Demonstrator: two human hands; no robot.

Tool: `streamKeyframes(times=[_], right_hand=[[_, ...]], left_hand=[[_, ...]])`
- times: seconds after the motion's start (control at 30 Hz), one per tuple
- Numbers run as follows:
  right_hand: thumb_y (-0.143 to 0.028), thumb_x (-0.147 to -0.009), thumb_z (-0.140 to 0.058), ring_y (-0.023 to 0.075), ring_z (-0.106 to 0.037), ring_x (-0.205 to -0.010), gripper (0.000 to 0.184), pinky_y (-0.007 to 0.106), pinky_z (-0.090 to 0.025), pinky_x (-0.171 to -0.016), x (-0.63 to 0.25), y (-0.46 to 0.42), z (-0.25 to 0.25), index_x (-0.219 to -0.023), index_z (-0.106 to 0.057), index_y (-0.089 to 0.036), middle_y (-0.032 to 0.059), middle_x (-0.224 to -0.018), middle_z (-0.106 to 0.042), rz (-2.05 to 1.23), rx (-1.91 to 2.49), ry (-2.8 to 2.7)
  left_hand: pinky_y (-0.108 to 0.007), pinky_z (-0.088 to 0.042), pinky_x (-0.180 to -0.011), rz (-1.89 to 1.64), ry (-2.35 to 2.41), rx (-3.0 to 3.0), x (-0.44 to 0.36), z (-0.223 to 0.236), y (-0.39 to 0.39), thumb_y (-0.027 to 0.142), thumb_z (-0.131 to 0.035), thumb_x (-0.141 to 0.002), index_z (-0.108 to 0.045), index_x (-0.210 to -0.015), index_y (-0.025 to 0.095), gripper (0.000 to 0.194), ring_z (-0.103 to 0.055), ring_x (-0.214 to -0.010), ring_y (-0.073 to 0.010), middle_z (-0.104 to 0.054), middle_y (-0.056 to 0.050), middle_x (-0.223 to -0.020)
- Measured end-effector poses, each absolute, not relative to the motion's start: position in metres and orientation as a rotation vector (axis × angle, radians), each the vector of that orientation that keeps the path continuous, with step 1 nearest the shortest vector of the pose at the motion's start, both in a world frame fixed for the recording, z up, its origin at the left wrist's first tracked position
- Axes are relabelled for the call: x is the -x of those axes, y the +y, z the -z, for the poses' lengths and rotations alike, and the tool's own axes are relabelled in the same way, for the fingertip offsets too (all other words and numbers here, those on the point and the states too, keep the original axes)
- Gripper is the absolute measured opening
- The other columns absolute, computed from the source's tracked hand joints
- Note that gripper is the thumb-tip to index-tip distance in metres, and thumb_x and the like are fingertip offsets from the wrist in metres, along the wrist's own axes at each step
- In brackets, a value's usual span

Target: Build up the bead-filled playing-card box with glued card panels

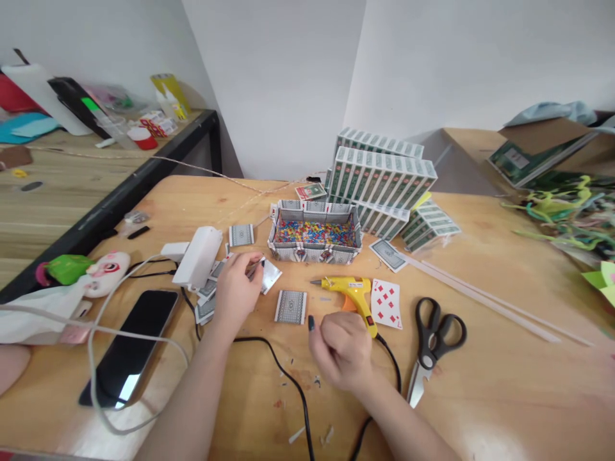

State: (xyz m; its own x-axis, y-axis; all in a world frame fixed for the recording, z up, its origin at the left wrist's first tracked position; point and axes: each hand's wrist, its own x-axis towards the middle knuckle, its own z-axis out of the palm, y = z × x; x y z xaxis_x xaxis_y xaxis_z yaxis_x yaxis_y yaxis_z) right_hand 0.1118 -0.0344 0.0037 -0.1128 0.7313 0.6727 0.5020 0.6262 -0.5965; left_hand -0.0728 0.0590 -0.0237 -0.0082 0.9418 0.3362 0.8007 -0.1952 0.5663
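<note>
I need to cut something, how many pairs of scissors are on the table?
1. The black-handled scissors lie on the table, to the right of the yellow glue gun and right hand.

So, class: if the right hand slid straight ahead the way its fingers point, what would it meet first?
Probably the folded card lying just beyond the right hand, with the glue gun close to its right; depth is hard to judge.

A wooden table point(480, 358) carries a card box point(314, 239) of coloured beads near the middle, with stacked card packs point(384, 179) behind it. A yellow glue gun point(350, 291) lies in front, a red seven card point(387, 303) just beside it and black scissors point(432, 342) to the right. Loose folded cards point(291, 307) sit near a white charger point(198, 257). A phone point(132, 346) lies at the left, glue sticks point(480, 294) at the right.
</note>
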Motion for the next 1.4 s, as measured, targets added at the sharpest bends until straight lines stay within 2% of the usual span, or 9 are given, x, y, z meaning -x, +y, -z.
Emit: streamKeyframes(times=[0.17, 0.4, 0.53, 0.67, 0.73, 0.83, 0.97, 1.2, 1.4], right_hand=[[-0.004, -0.079, -0.047, 0.0087, -0.019, -0.044, 0.038, 0.027, -0.016, -0.044, -0.109, -0.034, 0.001, -0.055, -0.023, -0.021, -0.0074, -0.048, -0.023, -0.213, 0.973, -1.847], [-0.005, -0.08, -0.048, 0.0081, -0.021, -0.043, 0.038, 0.026, -0.018, -0.045, -0.111, -0.034, 0.003, -0.054, -0.025, -0.021, -0.0075, -0.047, -0.026, -0.187, 1.004, -1.839], [-0.006, -0.08, -0.048, 0.0079, -0.023, -0.042, 0.038, 0.026, -0.019, -0.044, -0.111, -0.033, 0.003, -0.052, -0.027, -0.021, -0.0074, -0.045, -0.029, -0.181, 1.004, -1.854], [-0.007, -0.081, -0.047, 0.0079, -0.025, -0.04, 0.038, 0.026, -0.019, -0.044, -0.111, -0.032, 0.004, -0.052, -0.028, -0.021, -0.0073, -0.044, -0.031, -0.169, 1.004, -1.86], [-0.007, -0.081, -0.047, 0.008, -0.026, -0.04, 0.037, 0.026, -0.02, -0.044, -0.111, -0.032, 0.004, -0.052, -0.028, -0.021, -0.0073, -0.045, -0.031, -0.166, 1.01, -1.87], [-0.006, -0.08, -0.046, 0.0086, -0.026, -0.04, 0.037, 0.026, -0.02, -0.043, -0.111, -0.032, 0.003, -0.053, -0.028, -0.022, -0.0072, -0.045, -0.03, -0.169, 1.019, -1.891], [-0.005, -0.08, -0.046, 0.0089, -0.025, -0.04, 0.037, 0.026, -0.02, -0.043, -0.111, -0.032, 0.003, -0.053, -0.027, -0.022, -0.0073, -0.045, -0.029, -0.164, 1.013, -1.897], [-0.006, -0.08, -0.047, 0.0087, -0.026, -0.04, 0.037, 0.026, -0.021, -0.043, -0.111, -0.032, 0.003, -0.053, -0.028, -0.022, -0.0073, -0.045, -0.031, -0.162, 1.024, -1.903], [-0.008, -0.082, -0.047, 0.0083, -0.03, -0.04, 0.037, 0.026, -0.022, -0.044, -0.116, -0.028, 0.003, -0.052, -0.031, -0.021, -0.0069, -0.044, -0.034, -0.094, 1.077, -1.896]], left_hand=[[-0.027, -0.052, -0.071, -1.291, 2.009, -1.923, 0.084, 0.013, 0.06, 0.018, -0.052, -0.079, -0.063, -0.097, 0.018, 0.022, -0.061, -0.069, -0.0129, -0.065, -0.004, -0.09], [-0.026, -0.053, -0.077, -1.624, 2.023, -1.628, 0.104, 0.011, 0.065, 0.021, -0.054, -0.078, -0.064, -0.098, 0.017, 0.023, -0.062, -0.088, -0.0157, -0.064, -0.007, -0.1], [-0.03, -0.052, -0.083, -1.426, 2.051, -1.585, 0.113, 0.015, 0.068, 0.025, -0.054, -0.077, -0.065, -0.098, 0.019, 0.024, -0.063, -0.09, -0.0174, -0.065, -0.006, -0.101], [-0.039, -0.048, -0.089, -0.828, 2.048, -1.821, 0.117, 0.02, 0.07, 0.03, -0.064, -0.068, -0.066, -0.099, 0.02, 0.032, -0.061, -0.097, -0.0241, -0.066, -0.007, -0.104], [-0.039, -0.047, -0.089, -0.648, 1.994, -1.924, 0.116, 0.021, 0.069, 0.028, -0.066, -0.066, -0.066, -0.1, 0.02, 0.036, -0.061, -0.098, -0.0256, -0.066, -0.008, -0.105], [-0.036, -0.049, -0.084, -0.688, 1.99, -1.981, 0.113, 0.02, 0.067, 0.023, -0.058, -0.071, -0.066, -0.101, 0.02, 0.031, -0.063, -0.092, -0.024, -0.068, -0.008, -0.102], [-0.032, -0.049, -0.07, -0.849, 2.116, -1.964, 0.111, 0.016, 0.065, 0.027, -0.049, -0.08, -0.067, -0.102, 0.022, 0.029, -0.066, -0.078, -0.0227, -0.072, -0.007, -0.087], [-0.028, -0.046, -0.06, -0.843, 2.219, -1.941, 0.106, 0.011, 0.064, 0.04, -0.049, -0.081, -0.071, -0.095, 0.022, 0.031, -0.063, -0.061, -0.02, -0.072, -0.005, -0.074], [-0.028, -0.047, -0.061, -0.807, 2.164, -1.927, 0.095, 0.012, 0.064, 0.04, -0.049, -0.082, -0.071, -0.084, 0.021, 0.03, -0.064, -0.065, -0.0203, -0.072, -0.005, -0.073]])
